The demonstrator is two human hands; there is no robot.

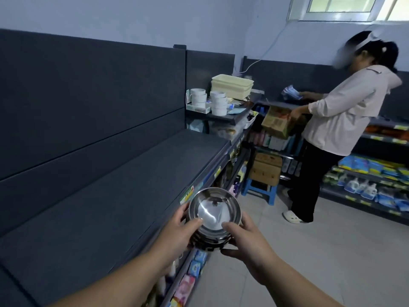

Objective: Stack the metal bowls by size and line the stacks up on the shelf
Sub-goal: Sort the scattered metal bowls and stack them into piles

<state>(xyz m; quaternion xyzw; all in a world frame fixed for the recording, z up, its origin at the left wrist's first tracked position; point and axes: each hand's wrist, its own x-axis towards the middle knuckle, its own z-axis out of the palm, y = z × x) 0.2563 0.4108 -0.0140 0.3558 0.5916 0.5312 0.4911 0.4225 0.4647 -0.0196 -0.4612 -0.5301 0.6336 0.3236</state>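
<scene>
**A:** Fingers (195,222), both hands: what do you log?

**B:** Entry 1: left hand (180,232), thumb on the near rim and fingers curled round the left side of the stack of metal bowls (212,216). Entry 2: right hand (245,242), thumb on the near rim and fingers under the base. I log both as grasping the stack.

**A:** Where is the stack?

**B:** Entry 3: nested, several rims showing, open side up. I see it held between my two hands at the front edge of the dark shelf (132,185). I cannot tell whether it touches the edge.

**A:** Other stock?

**B:** Entry 4: two piles of white bowls (218,103) at the far end of the shelf, with cream trays (232,85) behind them. Entry 5: a person (338,114) in a pale hooded top at the far shelving, one hand on a cardboard box (276,122). Entry 6: blue stool (261,189) on the floor, with a box on it.
</scene>
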